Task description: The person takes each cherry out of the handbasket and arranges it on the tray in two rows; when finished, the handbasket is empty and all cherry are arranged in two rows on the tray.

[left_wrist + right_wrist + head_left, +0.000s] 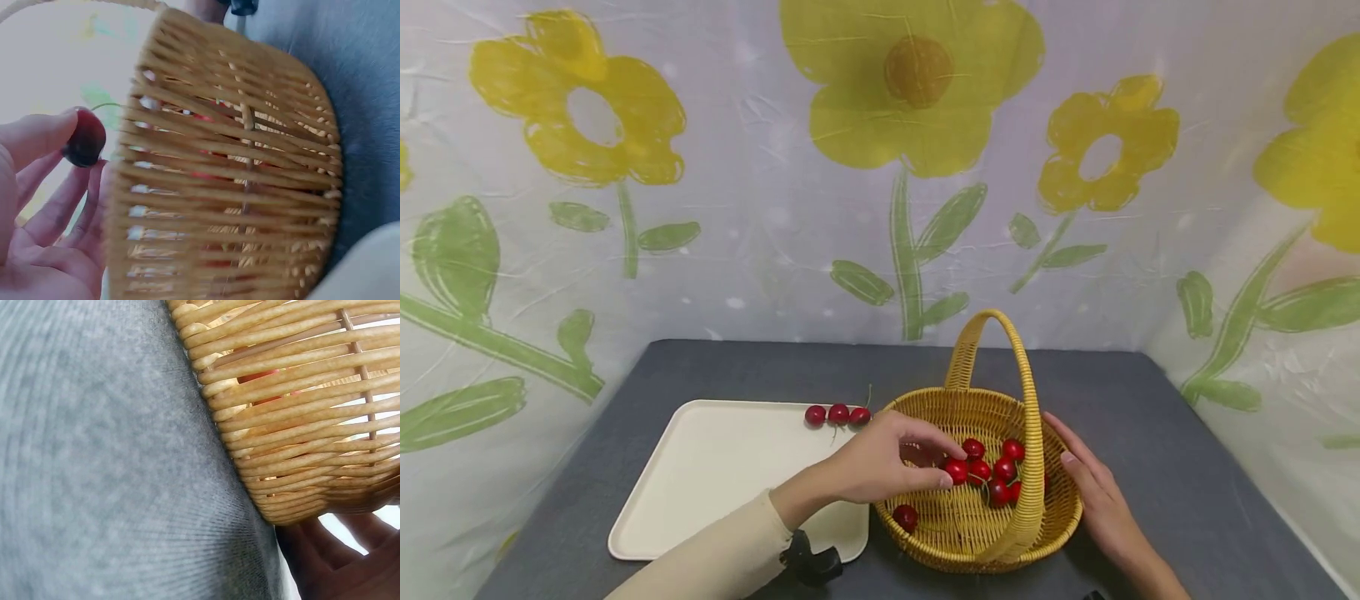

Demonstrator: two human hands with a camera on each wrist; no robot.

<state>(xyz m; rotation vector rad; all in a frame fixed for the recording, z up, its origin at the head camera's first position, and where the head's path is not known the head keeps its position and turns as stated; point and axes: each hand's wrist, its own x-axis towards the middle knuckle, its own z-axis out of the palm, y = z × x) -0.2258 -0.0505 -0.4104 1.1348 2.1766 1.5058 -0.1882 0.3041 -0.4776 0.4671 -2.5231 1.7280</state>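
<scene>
My left hand (887,458) reaches over the left rim of a yellow wicker basket (925,542). Its thumb and fingertips pinch a dark red cherry (87,137), with a thin stem showing in the left wrist view. Several more red cherries (1000,492) lie inside on the basket's bottom, mostly right of centre. One cherry (906,517) sits apart near the front left wall. On the other side, my right hand (1101,500) rests its extended fingers against the basket's outer right wall, at the rim. In the right wrist view, part of that hand is behind the weave.
A cream tray (700,467) lies left of the basket, partly under my left forearm. Three cherries (838,414) sit in a row at its far right corner. The basket's tall arched handle (1032,417) rises beside my left hand. A flowered cloth hangs behind the dark table (760,367).
</scene>
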